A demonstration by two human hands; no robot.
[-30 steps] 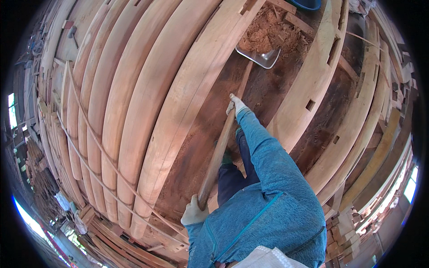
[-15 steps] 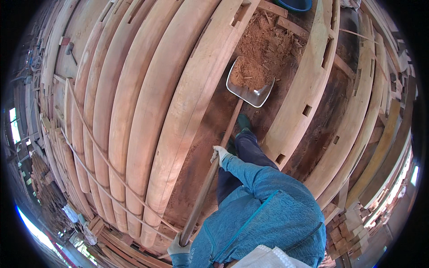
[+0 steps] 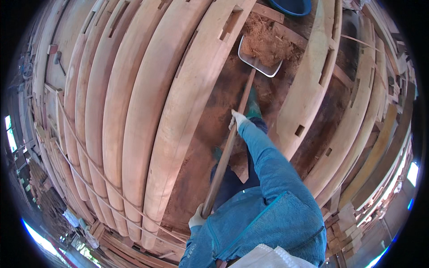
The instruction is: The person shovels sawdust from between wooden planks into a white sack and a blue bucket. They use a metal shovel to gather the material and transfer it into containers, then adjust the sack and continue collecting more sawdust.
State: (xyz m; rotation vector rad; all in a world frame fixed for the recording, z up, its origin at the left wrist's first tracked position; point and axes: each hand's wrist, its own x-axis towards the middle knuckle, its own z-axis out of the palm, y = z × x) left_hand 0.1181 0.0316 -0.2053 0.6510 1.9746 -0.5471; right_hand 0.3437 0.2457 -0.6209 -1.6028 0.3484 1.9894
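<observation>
Both hands close round a long-handled shovel [image 3: 225,163]: the left hand [image 3: 197,217] grips the shaft's near end beside the waist, and the right hand [image 3: 238,119] clasps it farther along, its blue-sleeved arm [image 3: 268,147] stretched forward. Pale gloves cover them. At the far end, the shovel's white-rimmed scoop [image 3: 263,68] meets a heap of sawdust [image 3: 268,42], which hides its front edge. A strip of dusty floor [image 3: 192,183] runs between a broad beam [image 3: 192,107] on the left and a notched beam [image 3: 308,96] on the right, bounding sideways movement. Beyond the heap lie a crosswise timber [image 3: 292,36] and a blue basin [image 3: 292,9]. Squared mortises cut the pale, smooth wood; rope [image 3: 117,191] slants over rounded timbers [image 3: 114,125] farther left.
</observation>
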